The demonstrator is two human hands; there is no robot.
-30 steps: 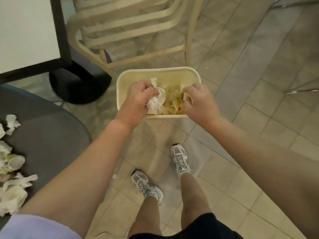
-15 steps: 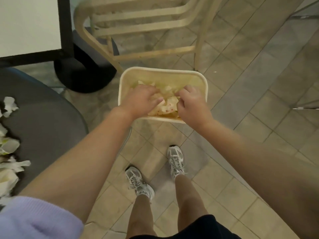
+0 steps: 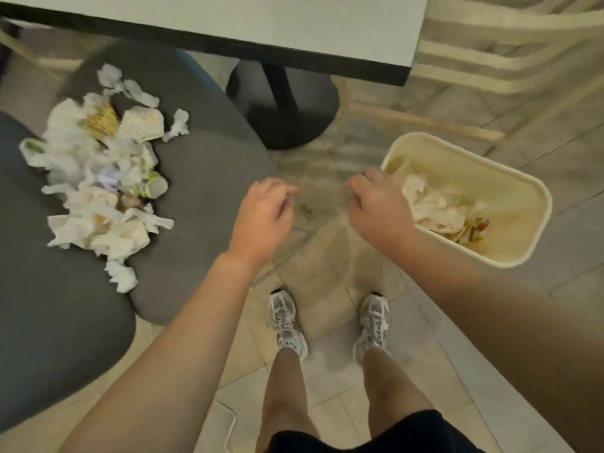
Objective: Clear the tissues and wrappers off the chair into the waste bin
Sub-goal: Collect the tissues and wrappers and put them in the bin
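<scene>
Hovering between chair [image 3: 202, 178] and waste bin [image 3: 536, 204], left hand [image 3: 261, 217] and right hand [image 3: 379, 210], each grip loose, empty; no legible writing.

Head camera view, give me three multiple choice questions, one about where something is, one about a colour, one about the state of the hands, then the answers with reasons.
1. Where does the pile of tissues and wrappers lie?
A. On the grey chair seat
B. On the white tabletop
C. On the floor tiles

2. What colour is the waste bin?
A. Black
B. Cream
C. Blue

3. What are the left hand and the right hand holding?
A. Each a tissue
B. Together, the bin
C. Nothing

Answers:
1. A, the litter is spread over the grey chair at the person's left.
2. B, its rim and inner walls are pale cream, with crumpled paper inside.
3. C, both hands hang loosely curled and empty over the floor, between chair and bin.
</scene>
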